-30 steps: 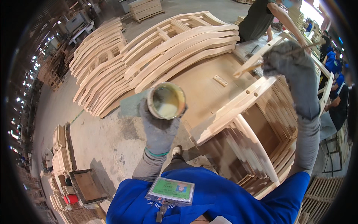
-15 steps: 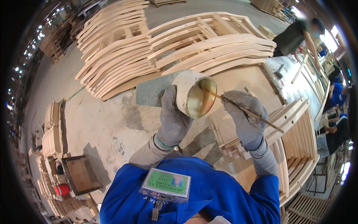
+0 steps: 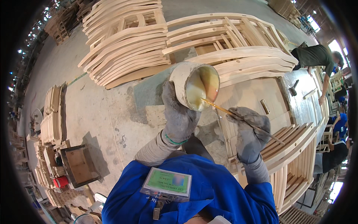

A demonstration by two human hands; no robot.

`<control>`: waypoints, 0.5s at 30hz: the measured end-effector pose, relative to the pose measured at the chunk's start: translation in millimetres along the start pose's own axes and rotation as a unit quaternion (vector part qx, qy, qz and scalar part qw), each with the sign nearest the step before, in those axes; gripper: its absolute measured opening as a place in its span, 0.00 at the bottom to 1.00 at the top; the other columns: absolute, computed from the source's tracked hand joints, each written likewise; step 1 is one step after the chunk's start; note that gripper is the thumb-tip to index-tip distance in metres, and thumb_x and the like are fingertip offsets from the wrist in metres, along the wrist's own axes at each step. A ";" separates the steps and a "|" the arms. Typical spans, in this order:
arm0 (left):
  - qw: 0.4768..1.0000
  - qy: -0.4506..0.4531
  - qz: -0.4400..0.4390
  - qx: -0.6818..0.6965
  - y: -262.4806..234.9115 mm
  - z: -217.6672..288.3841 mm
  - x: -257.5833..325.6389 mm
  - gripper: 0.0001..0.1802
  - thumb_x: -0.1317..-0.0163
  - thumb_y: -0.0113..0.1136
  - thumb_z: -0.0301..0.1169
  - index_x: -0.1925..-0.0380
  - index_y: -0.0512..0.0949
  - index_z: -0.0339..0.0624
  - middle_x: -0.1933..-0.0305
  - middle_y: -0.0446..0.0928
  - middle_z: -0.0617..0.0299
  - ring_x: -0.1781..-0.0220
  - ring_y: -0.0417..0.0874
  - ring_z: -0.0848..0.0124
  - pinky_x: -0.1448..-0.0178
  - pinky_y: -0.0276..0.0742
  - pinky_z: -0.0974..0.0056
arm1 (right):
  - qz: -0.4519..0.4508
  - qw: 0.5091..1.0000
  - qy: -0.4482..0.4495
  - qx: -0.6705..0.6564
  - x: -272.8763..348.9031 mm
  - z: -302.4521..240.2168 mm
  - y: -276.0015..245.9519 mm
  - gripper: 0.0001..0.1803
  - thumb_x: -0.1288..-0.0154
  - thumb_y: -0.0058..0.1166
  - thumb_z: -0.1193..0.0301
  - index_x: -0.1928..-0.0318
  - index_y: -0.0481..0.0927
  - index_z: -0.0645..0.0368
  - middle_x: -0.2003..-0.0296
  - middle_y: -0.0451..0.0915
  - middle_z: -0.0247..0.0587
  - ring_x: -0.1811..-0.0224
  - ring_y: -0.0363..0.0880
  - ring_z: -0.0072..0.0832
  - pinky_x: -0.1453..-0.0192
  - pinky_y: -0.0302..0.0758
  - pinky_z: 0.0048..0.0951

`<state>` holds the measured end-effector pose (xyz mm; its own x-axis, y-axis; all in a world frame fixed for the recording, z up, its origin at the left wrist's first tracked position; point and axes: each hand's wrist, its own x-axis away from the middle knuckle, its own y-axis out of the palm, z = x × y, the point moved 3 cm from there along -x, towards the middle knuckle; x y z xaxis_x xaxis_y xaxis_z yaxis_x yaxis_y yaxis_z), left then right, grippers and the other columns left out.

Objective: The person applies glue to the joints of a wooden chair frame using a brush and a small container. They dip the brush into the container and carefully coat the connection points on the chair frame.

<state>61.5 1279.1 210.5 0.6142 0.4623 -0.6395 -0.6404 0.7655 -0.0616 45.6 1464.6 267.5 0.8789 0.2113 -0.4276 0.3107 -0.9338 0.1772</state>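
Observation:
My left hand (image 3: 179, 114), in a grey glove, grips a round tub (image 3: 184, 80) tilted toward me, with pale yellow glue pooled inside. In my right hand (image 3: 248, 128), also gloved, I hold a thin stick (image 3: 238, 116) whose tip dips into the glue at the tub's lower rim. Both hands are in front of my chest, above a wooden chair frame (image 3: 294, 156) at my right. I wear a blue jacket with a green badge (image 3: 166, 182).
Stacks of curved wooden chair parts (image 3: 126, 44) lie across the concrete floor ahead. A worktable (image 3: 302, 106) stands at the right, where another person (image 3: 317, 56) bends over it. More people sit at the far right. A wooden box (image 3: 78, 164) and small piles of parts sit at the left.
The tub has tipped further toward me and risen. My right hand came down from the frame at the upper right, and the stick now reaches into the glue.

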 end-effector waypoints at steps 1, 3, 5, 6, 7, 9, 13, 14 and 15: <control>0.997 0.022 -0.018 -0.076 3.2 -2.6 -8.1 0.54 0.50 0.69 0.37 0.35 0.41 0.32 0.36 0.51 0.47 0.34 0.58 0.54 0.33 0.56 0.54 | 0.016 0.999 0.030 -0.029 -8.2 10.9 0.0 0.11 0.46 0.53 0.86 0.60 0.73 0.68 0.57 0.77 0.59 0.58 0.80 0.38 0.55 0.79 0.34; 0.985 0.040 -0.048 -0.160 10.4 -10.2 -26.4 0.56 0.51 0.69 0.41 0.35 0.40 0.32 0.36 0.50 0.48 0.34 0.57 0.55 0.33 0.57 0.55 | 0.014 0.999 0.009 -0.040 -21.6 25.2 -2.5 0.11 0.45 0.53 0.86 0.60 0.73 0.68 0.57 0.78 0.59 0.58 0.80 0.38 0.56 0.79 0.34; 0.992 0.007 -0.062 -0.114 22.0 -27.5 -43.0 0.56 0.51 0.69 0.44 0.35 0.40 0.33 0.36 0.50 0.48 0.34 0.57 0.56 0.33 0.57 0.56 | 0.009 0.998 0.002 -0.055 -38.7 38.3 -4.4 0.10 0.43 0.53 0.85 0.60 0.71 0.67 0.57 0.77 0.59 0.58 0.80 0.39 0.55 0.79 0.36; 0.996 -0.013 -0.056 -0.070 29.7 -39.0 -49.8 0.56 0.50 0.68 0.46 0.35 0.41 0.32 0.36 0.50 0.48 0.35 0.57 0.56 0.33 0.57 0.56 | 0.011 0.997 0.000 -0.071 -47.8 44.5 -4.9 0.11 0.43 0.53 0.84 0.59 0.70 0.67 0.57 0.77 0.59 0.58 0.80 0.39 0.55 0.79 0.36; 0.998 -0.033 -0.049 -0.027 38.0 -49.7 -56.1 0.55 0.50 0.67 0.47 0.35 0.41 0.32 0.37 0.51 0.47 0.35 0.58 0.55 0.33 0.57 0.55 | 0.016 0.996 0.000 -0.087 -56.8 50.4 -6.3 0.11 0.42 0.53 0.84 0.59 0.70 0.66 0.58 0.77 0.60 0.58 0.80 0.40 0.55 0.79 0.37; 0.998 -0.040 -0.030 -0.029 53.6 -71.8 -67.3 0.53 0.47 0.65 0.48 0.36 0.42 0.32 0.38 0.52 0.47 0.36 0.58 0.56 0.34 0.57 0.55 | 0.031 0.993 0.010 -0.113 -79.0 64.4 -12.2 0.13 0.42 0.56 0.81 0.58 0.68 0.67 0.58 0.77 0.60 0.58 0.80 0.41 0.55 0.80 0.40; 0.994 -0.041 -0.057 -0.085 71.9 -107.3 -98.8 0.46 0.43 0.62 0.42 0.38 0.44 0.30 0.40 0.56 0.48 0.39 0.61 0.60 0.36 0.60 0.57 | 0.078 0.993 0.090 -0.023 -150.5 74.6 -43.2 0.17 0.42 0.58 0.73 0.58 0.67 0.71 0.60 0.78 0.57 0.58 0.81 0.39 0.53 0.80 0.38; 0.995 -0.053 -0.062 -0.052 76.4 -116.8 -106.6 0.44 0.43 0.62 0.38 0.38 0.44 0.30 0.41 0.57 0.49 0.40 0.62 0.62 0.36 0.62 0.58 | 0.062 0.992 0.107 0.035 -177.7 77.0 -57.9 0.17 0.41 0.57 0.73 0.57 0.70 0.74 0.61 0.79 0.53 0.58 0.81 0.35 0.51 0.79 0.33; 0.994 -0.093 -0.056 0.026 77.7 -126.3 -111.0 0.44 0.43 0.63 0.35 0.39 0.45 0.30 0.41 0.57 0.49 0.41 0.63 0.62 0.37 0.63 0.59 | 0.071 0.991 0.100 0.045 -204.9 79.4 -66.3 0.14 0.41 0.56 0.75 0.58 0.73 0.73 0.61 0.79 0.51 0.59 0.81 0.30 0.52 0.78 0.27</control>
<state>-114.7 1230.8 180.0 0.7584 0.4432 -0.4779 -0.5407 0.8373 -0.0814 -183.9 1460.3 273.0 0.9686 0.1200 -0.2177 0.1525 -0.9785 0.1389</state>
